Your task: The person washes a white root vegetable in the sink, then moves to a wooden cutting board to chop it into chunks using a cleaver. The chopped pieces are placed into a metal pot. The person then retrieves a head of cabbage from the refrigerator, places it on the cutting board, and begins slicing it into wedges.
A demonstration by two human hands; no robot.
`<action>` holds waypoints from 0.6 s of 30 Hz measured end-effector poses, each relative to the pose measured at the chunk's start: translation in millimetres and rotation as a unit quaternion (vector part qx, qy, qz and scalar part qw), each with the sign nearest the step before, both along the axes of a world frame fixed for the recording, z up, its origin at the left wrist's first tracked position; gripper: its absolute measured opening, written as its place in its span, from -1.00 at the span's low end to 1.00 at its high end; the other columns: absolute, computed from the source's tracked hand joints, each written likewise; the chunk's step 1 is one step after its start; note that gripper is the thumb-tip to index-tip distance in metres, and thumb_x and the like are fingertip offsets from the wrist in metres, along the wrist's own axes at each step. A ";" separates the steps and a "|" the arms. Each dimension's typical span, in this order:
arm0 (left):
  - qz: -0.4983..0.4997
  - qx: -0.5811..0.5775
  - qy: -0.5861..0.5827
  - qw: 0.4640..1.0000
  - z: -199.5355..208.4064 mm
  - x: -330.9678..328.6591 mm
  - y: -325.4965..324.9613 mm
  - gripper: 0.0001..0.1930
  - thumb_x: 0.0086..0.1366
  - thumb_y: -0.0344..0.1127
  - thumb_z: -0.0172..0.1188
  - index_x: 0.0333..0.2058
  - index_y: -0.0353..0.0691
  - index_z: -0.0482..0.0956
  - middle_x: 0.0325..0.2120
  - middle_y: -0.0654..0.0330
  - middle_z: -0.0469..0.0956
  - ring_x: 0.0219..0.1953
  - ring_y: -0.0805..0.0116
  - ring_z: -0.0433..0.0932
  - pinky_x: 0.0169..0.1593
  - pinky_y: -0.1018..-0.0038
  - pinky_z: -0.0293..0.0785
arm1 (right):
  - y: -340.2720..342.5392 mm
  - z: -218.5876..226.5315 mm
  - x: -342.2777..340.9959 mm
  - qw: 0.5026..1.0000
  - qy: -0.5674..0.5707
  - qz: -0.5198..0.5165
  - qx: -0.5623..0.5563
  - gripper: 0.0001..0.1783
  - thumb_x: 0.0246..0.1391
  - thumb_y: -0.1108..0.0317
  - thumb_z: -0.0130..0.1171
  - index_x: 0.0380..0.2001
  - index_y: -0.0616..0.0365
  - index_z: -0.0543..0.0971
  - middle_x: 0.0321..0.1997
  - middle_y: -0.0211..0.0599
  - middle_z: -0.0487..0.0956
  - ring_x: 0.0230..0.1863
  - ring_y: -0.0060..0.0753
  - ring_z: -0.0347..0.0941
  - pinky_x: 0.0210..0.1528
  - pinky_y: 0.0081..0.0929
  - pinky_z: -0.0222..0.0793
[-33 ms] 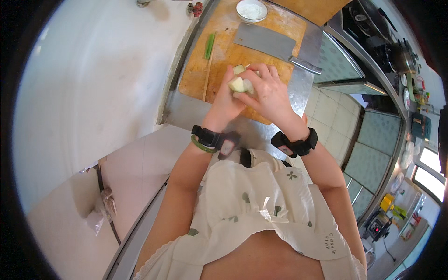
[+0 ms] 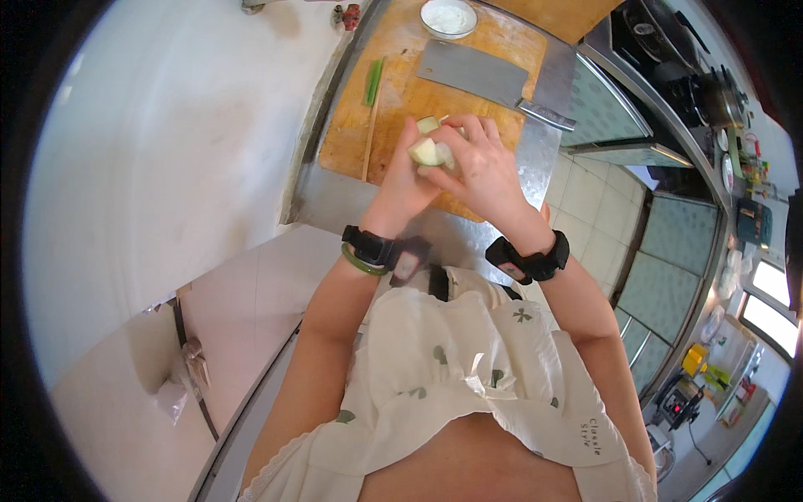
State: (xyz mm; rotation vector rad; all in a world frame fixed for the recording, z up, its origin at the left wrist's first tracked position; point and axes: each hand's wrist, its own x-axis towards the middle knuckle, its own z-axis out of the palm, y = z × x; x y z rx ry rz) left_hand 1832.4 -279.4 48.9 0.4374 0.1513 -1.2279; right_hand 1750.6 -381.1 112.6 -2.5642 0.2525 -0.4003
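Over the near part of a wooden cutting board (image 2: 347, 134), my two hands meet around several pale, whitish-green vegetable chunks (image 2: 424, 151). Cupped from the left, my left hand (image 2: 405, 186) is closed on them. My right hand (image 2: 483, 170) curls over from the right, its thumb below the chunks and its fingers above. A whiter, translucent piece shows between the hands; their palms hide the rest. Beyond my right hand lies a broad cleaver (image 2: 473, 74), its metal handle pointing right. Green stalk pieces (image 2: 373, 82) lie at the board's left, above a thin wooden stick (image 2: 369, 142).
A glass bowl (image 2: 449, 18) of white powder stands at the board's far edge. The board rests on a metal counter (image 2: 335, 194) against a white wall (image 2: 184, 125). To the right are a stove with a pot (image 2: 718, 99), greenish cabinets (image 2: 673, 276) and a tiled floor (image 2: 590, 197).
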 end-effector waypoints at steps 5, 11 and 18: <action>-0.036 -0.013 0.020 0.999 0.2 -0.7 5.4 -0.47 0.27 0.22 -0.07 -0.05 -0.08 0.44 -0.13 0.24 0.51 -0.05 0.32 0.48 0.01 0.29 0.42 | 9.1 5.4 -12.9 0.999 0.019 -0.037 0.012 -0.57 -0.28 0.29 0.39 -0.23 0.00 0.53 -0.03 -0.27 0.43 0.00 -0.08 0.33 -0.12 -0.23 0.39; -0.095 0.014 0.007 0.995 9.5 -16.2 7.5 -0.58 0.26 0.00 -0.06 -0.02 -0.11 0.42 -0.09 0.20 0.49 -0.03 0.27 0.46 0.03 0.26 0.40 | 10.9 12.7 -42.4 0.992 0.016 -0.091 0.080 -0.51 -0.27 0.30 0.40 -0.16 -0.01 0.52 0.04 -0.28 0.42 0.06 -0.13 0.33 -0.10 -0.25 0.40; -0.152 -0.042 0.043 0.987 34.6 -60.4 -6.1 -0.58 0.28 -0.13 -0.10 0.05 -0.20 0.36 -0.04 0.16 0.45 -0.01 0.25 0.44 0.03 0.25 0.39 | -4.8 20.3 -106.0 0.967 -0.054 -0.151 0.198 -0.61 -0.13 0.39 0.33 -0.15 0.07 0.54 0.05 -0.21 0.43 -0.10 -0.29 0.46 -0.21 -0.46 0.45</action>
